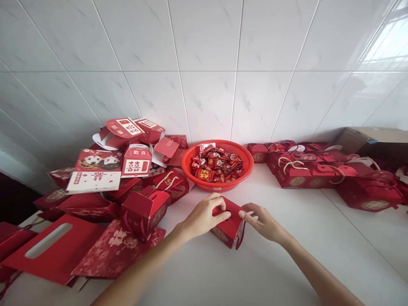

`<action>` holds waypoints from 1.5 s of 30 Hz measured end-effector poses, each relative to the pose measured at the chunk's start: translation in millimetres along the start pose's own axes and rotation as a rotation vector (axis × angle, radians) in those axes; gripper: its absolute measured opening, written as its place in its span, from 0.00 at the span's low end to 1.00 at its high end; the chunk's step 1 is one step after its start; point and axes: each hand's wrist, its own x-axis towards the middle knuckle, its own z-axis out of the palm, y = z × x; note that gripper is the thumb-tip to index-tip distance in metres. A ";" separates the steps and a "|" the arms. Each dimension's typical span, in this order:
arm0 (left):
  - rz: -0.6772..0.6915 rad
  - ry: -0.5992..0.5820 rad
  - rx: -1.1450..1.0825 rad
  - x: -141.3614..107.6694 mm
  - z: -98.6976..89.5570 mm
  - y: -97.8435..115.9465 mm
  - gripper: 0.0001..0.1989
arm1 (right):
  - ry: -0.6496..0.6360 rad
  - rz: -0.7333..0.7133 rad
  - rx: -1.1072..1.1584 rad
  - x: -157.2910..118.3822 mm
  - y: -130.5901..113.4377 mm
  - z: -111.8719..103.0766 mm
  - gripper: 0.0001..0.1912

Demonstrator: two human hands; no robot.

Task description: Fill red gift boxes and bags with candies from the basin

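Just in front of the red plastic candy basket (217,185), the left hand (201,214) grips a red cardboard gift box (233,224); the right hand (264,220) pinches its edge.

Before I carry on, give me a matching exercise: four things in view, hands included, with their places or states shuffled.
Things:
1. Plastic basket
2. Left hand
3. Right hand
4. Cardboard box

Places or states:
A. At the right edge of the small red box, near its dark red cord
B. Brown, at the far right
C. Holding wrapped sweets
D. On the left part of the small red box

Pairs: 1-C, 2-D, 3-A, 4-B
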 end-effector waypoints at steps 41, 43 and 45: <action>-0.394 0.139 -1.249 30.0 -27.2 86.6 0.10 | 0.085 -0.124 0.382 7.6 -84.4 -7.8 0.28; -0.337 0.112 -1.225 32.2 -25.9 96.3 0.09 | 0.145 -0.121 0.301 7.9 -81.7 -3.9 0.29; -0.278 0.085 -1.193 35.2 -23.8 105.1 0.08 | 0.255 -0.124 0.234 9.5 -78.7 -1.1 0.28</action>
